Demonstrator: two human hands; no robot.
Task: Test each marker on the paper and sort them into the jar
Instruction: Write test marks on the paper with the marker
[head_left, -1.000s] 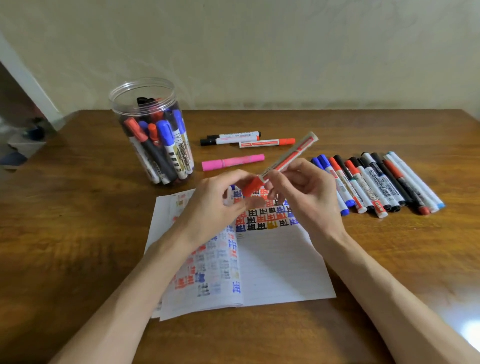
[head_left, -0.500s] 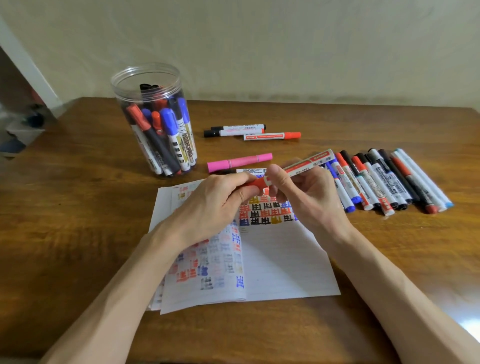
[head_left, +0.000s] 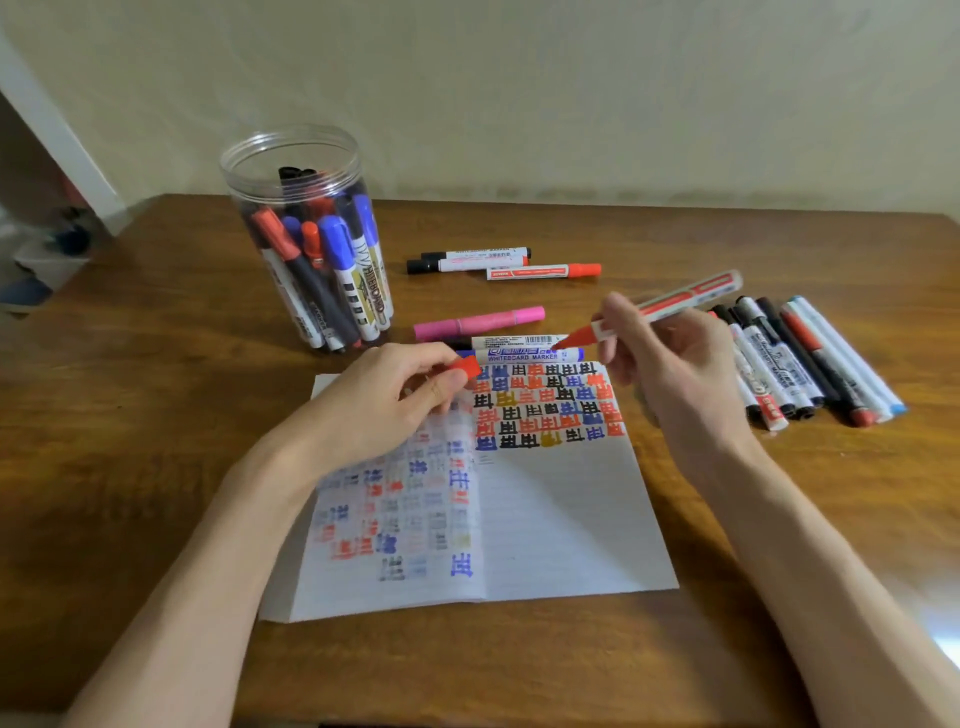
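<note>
Right grip (head_left: 675, 364) pinches uncapped marker (head_left: 675, 300), axis slanting, tip down toward paper's (head_left: 561, 519) far edge; left grip (head_left: 379, 405) pinches cap (head_left: 466, 368).

A plain cream wall (head_left: 571, 78) stands behind a brown wooden table (head_left: 156, 415). At the left, a white door frame (head_left: 57, 135) edges a dim opening.

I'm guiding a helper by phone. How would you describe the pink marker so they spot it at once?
Find the clear plastic jar at the table's far left. Just right of its base, beyond the paper, lies the pink marker. It is the only all-pink one; the whiteboard markers next to it have white barrels.
</note>
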